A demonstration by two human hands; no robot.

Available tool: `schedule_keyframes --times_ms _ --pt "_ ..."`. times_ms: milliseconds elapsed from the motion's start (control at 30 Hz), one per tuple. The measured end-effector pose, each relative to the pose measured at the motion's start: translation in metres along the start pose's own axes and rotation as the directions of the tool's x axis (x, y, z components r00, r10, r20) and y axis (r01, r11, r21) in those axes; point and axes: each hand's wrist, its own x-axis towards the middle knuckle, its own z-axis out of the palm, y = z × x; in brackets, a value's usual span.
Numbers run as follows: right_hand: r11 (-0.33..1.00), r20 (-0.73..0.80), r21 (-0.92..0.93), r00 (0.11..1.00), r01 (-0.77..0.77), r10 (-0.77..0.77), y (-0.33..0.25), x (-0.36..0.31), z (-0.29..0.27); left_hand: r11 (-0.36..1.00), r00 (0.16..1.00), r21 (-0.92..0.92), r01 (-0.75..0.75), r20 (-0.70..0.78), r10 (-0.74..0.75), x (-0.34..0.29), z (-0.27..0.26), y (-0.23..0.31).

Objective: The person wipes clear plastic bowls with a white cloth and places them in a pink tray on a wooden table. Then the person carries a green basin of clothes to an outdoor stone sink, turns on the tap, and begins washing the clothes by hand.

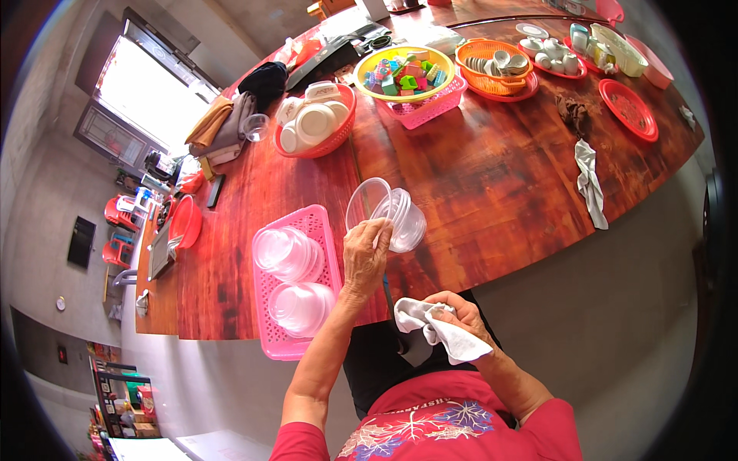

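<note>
My left hand [365, 257] reaches over the table's near edge, thumb and fingers closed on the rim of a clear plastic bowl [366, 198]. That bowl is tilted and partly overlaps a small stack of clear plastic bowls [407, 224] on the wood. My right hand [461, 316] is in front of the table edge, closed around a crumpled white cloth [453, 338]. Left of my left hand is a pink perforated basket [264, 307]. Two stacks of clear plastic containers [288, 253] fill much of it.
The wooden table [492, 192] also bears a red basket of white containers [338, 142], a yellow basket [361, 77] of colored blocks, and an orange basket of cups [492, 86]. A red tray [629, 110] and white rag [590, 184] lie at the right. Folded cloths [223, 131] are far left.
</note>
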Motion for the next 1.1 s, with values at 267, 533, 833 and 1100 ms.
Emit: schedule_keyframes --times_ms 267,533,833,1100 --pt "1.0 -0.018 -0.017 1.0 0.01 -0.011 0.001 0.005 0.003 0.947 0.962 -0.18 0.268 0.099 -0.253 -0.009 0.017 0.013" --pt "1.0 -0.029 -0.024 0.999 0.016 -0.017 0.002 0.006 0.0 0.995 0.995 0.064 -0.081 -0.045 0.084 -0.009 0.023 0.015" --pt "0.976 -0.13 -0.09 0.969 0.2 -0.211 -0.017 0.008 0.006 0.696 0.946 -0.705 0.136 -0.115 -0.302 -0.018 -0.021 0.056" --pt "-0.311 0.524 -0.819 0.406 0.483 -0.749 -0.029 0.045 0.059 0.624 0.932 -0.723 0.297 0.079 -0.353 -0.065 -0.03 0.094"
